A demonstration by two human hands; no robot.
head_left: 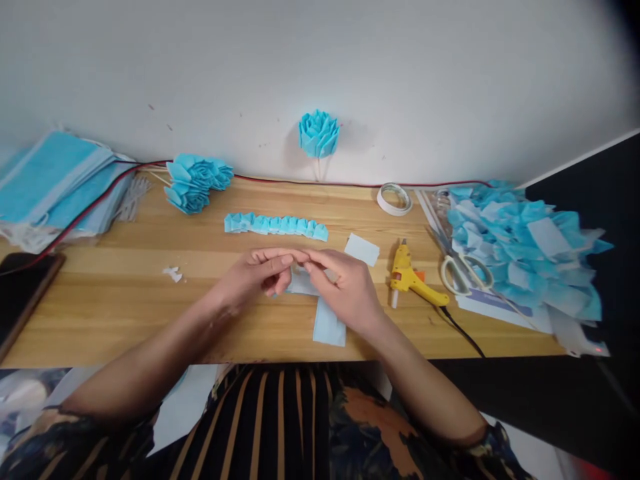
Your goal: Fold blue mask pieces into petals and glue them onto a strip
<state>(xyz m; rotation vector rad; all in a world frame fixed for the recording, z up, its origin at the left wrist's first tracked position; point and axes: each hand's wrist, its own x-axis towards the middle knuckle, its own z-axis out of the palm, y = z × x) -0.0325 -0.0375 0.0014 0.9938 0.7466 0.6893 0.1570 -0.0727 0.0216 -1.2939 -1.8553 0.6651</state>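
My left hand (257, 273) and my right hand (345, 287) meet at the middle of the wooden table (125, 293), fingertips pinched together on a small light-blue fabric piece (303, 281). A longer light-blue strip (329, 325) lies under my right hand, reaching the table's front edge. Another pale rectangle (362, 249) lies just behind my right hand. A pleated blue strip (276, 224) lies further back.
A yellow glue gun (413, 280) with black cord, scissors (460, 267), a tape roll (395, 199) and a heap of blue scraps (525, 247) are on the right. Blue fabric flowers (196, 180), a flower on the wall (319, 133), stacked masks (55, 183) and a phone (20, 293) lie left.
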